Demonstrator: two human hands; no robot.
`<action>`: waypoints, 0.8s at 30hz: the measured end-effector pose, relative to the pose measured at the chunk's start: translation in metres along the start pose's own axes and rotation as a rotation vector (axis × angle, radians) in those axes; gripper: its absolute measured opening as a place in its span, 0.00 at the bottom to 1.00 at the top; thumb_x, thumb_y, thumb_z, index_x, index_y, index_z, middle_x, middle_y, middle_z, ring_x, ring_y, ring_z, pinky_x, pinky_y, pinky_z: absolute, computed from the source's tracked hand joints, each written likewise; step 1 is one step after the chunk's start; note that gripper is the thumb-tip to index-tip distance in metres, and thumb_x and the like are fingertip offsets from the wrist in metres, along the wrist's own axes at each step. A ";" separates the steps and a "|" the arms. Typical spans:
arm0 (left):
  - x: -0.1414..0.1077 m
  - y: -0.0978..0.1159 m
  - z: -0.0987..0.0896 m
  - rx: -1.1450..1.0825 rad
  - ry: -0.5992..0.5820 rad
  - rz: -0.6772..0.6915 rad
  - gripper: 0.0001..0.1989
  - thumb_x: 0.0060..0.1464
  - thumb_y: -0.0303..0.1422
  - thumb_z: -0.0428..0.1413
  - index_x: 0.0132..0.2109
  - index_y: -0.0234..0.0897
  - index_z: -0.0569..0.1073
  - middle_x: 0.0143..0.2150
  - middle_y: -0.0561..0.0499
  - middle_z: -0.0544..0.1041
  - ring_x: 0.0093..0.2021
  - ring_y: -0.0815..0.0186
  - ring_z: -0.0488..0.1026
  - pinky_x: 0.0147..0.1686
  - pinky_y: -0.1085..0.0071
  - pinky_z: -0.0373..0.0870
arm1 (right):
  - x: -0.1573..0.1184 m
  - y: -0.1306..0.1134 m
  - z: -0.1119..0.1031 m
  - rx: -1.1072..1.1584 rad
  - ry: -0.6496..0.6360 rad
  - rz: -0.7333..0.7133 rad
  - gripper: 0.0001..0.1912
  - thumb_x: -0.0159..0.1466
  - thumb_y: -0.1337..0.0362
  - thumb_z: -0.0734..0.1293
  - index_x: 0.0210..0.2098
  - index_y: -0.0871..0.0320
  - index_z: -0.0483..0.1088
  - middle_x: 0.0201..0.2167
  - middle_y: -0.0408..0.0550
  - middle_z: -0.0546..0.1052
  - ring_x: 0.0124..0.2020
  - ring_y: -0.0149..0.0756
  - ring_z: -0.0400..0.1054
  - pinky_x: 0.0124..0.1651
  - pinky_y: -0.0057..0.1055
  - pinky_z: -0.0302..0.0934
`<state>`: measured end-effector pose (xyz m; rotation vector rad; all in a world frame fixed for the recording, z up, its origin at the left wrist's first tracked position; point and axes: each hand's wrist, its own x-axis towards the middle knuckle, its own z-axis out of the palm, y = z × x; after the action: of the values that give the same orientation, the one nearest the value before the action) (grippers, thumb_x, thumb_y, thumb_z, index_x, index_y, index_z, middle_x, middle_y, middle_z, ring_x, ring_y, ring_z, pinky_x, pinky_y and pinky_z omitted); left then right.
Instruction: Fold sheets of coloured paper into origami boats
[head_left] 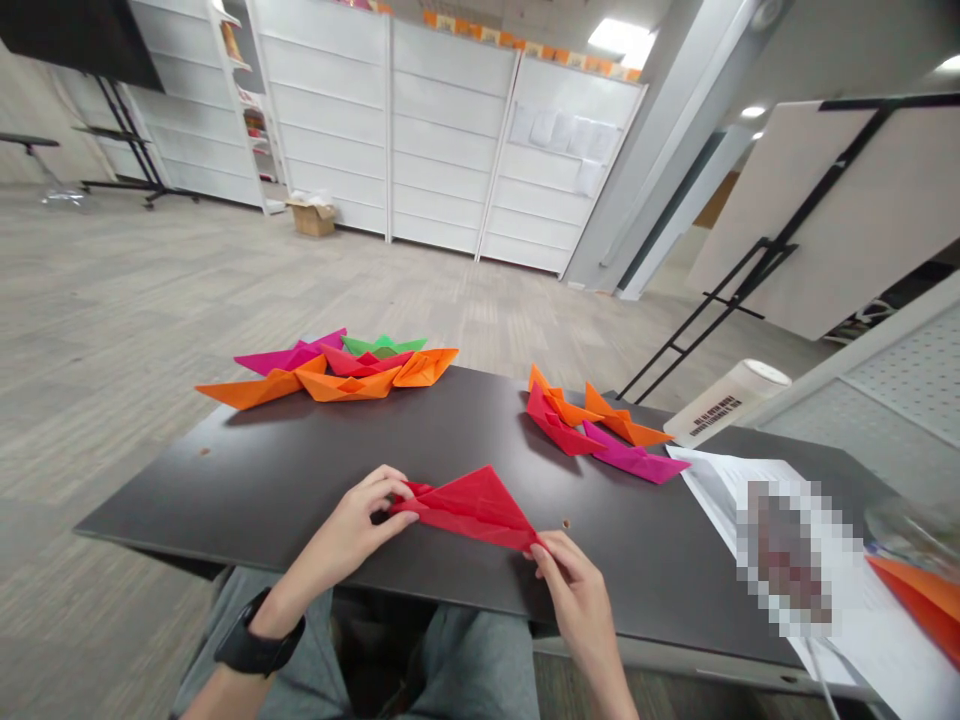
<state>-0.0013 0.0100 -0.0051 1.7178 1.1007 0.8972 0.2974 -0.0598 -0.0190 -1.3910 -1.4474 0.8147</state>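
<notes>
Tabletop: dark and flat, running across in front of you, with your lap just below its near edge.

Far-edge boats, left of centre: a cluster of folded paper boats in orange, magenta, red and green sits at the far edge. The orange paper boat at the left end appears to reach the corner.

Left hand: fingers curled, pinching the left end of the paper between thumb and fingertips. A black wristband circles your wrist.

Folded red paper: a triangular fold near the middle of the tabletop, towards the near edge, held at both ends by your hands.

Right hand: pinching the lower right corner between thumb and forefinger, at the near edge.

Right-hand boats: a smaller group of red, orange and magenta sits towards the far right. The magenta paper boat lies just beside the printed papers.

Risk: your two pinches pull against each other, so too much tension could tear or skew the thin paper. Your right hand's corner could also snag on the near edge.
</notes>
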 end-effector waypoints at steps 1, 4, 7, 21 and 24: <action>0.000 0.001 0.000 0.020 -0.008 0.000 0.09 0.60 0.38 0.56 0.36 0.37 0.74 0.46 0.47 0.71 0.46 0.63 0.72 0.45 0.70 0.71 | 0.000 -0.001 0.000 -0.004 0.000 0.001 0.17 0.67 0.53 0.64 0.32 0.56 0.78 0.33 0.51 0.77 0.32 0.38 0.68 0.32 0.28 0.63; 0.003 0.002 -0.001 -0.033 -0.045 -0.035 0.12 0.62 0.40 0.53 0.35 0.37 0.73 0.43 0.47 0.73 0.45 0.63 0.72 0.46 0.69 0.68 | 0.001 -0.005 0.002 -0.025 0.010 0.017 0.18 0.67 0.52 0.63 0.30 0.57 0.76 0.31 0.50 0.76 0.30 0.36 0.67 0.32 0.27 0.62; 0.006 -0.002 0.000 -0.152 -0.078 -0.134 0.14 0.62 0.42 0.52 0.38 0.36 0.73 0.34 0.50 0.73 0.37 0.64 0.72 0.39 0.69 0.68 | 0.004 -0.009 0.004 -0.058 0.014 0.033 0.21 0.67 0.51 0.63 0.25 0.58 0.73 0.27 0.48 0.73 0.27 0.35 0.66 0.30 0.26 0.60; 0.004 -0.003 0.000 -0.009 0.060 -0.036 0.13 0.63 0.40 0.52 0.32 0.37 0.72 0.37 0.50 0.73 0.41 0.62 0.71 0.44 0.69 0.63 | 0.005 0.000 0.010 0.112 0.064 0.212 0.20 0.61 0.47 0.68 0.37 0.59 0.78 0.33 0.53 0.80 0.33 0.41 0.73 0.30 0.29 0.62; 0.003 -0.009 0.002 -0.057 0.087 -0.089 0.13 0.62 0.40 0.52 0.34 0.38 0.72 0.33 0.51 0.73 0.35 0.64 0.71 0.38 0.70 0.64 | 0.006 -0.001 0.011 0.142 0.067 0.243 0.21 0.60 0.48 0.70 0.41 0.59 0.78 0.32 0.52 0.81 0.32 0.41 0.73 0.29 0.29 0.62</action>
<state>-0.0006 0.0140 -0.0136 1.5833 1.1879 0.9462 0.2869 -0.0523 -0.0205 -1.4877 -1.1599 0.9952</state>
